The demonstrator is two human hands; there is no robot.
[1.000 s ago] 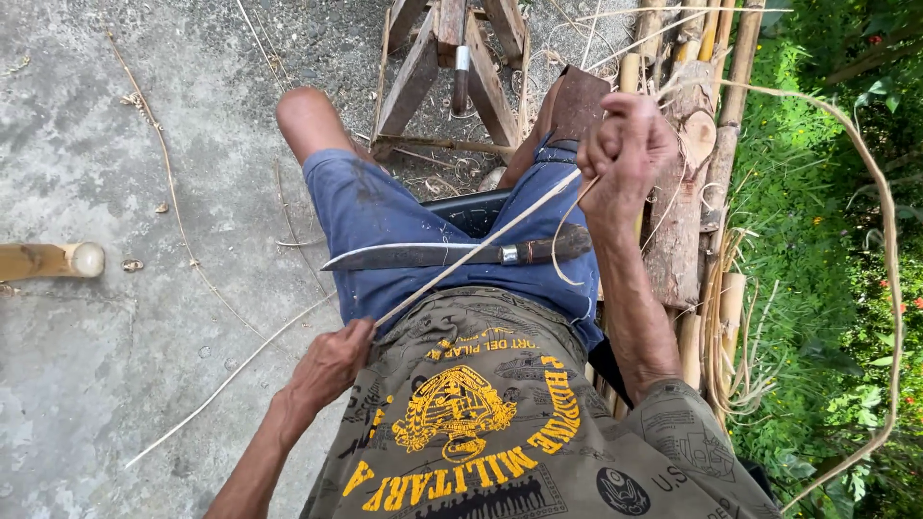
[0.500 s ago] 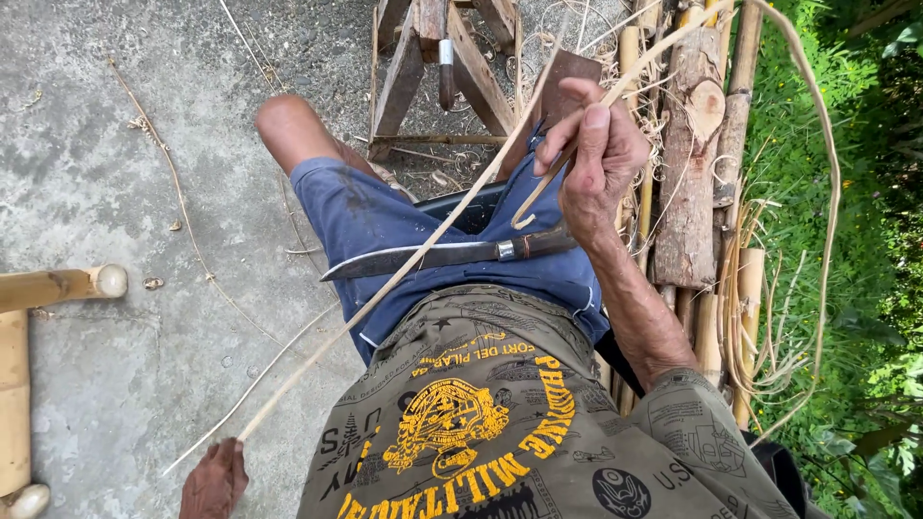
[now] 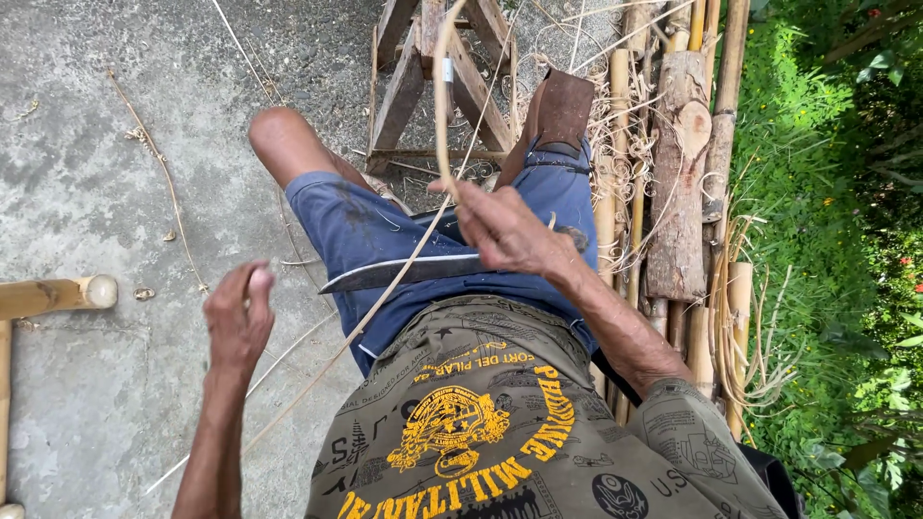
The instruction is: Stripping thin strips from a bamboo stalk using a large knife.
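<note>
Hands apart: right hand (image 3: 510,231) pinches strip (image 3: 385,298); left hand (image 3: 238,317) free.

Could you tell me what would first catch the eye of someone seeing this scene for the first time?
The long knife lying across the lap on the blue shorts stands out first. Just above it, the right hand pinches a thin bamboo strip that curves up toward the wooden sawhorse. The left hand hovers open over the concrete.

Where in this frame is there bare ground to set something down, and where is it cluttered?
Free: the concrete floor left of the bare knee, up to the bamboo pole end, with only thin strips scattered. Crowded: the lap under the long knife and right hand, and the log with bamboo stalks beside the grass.
</note>
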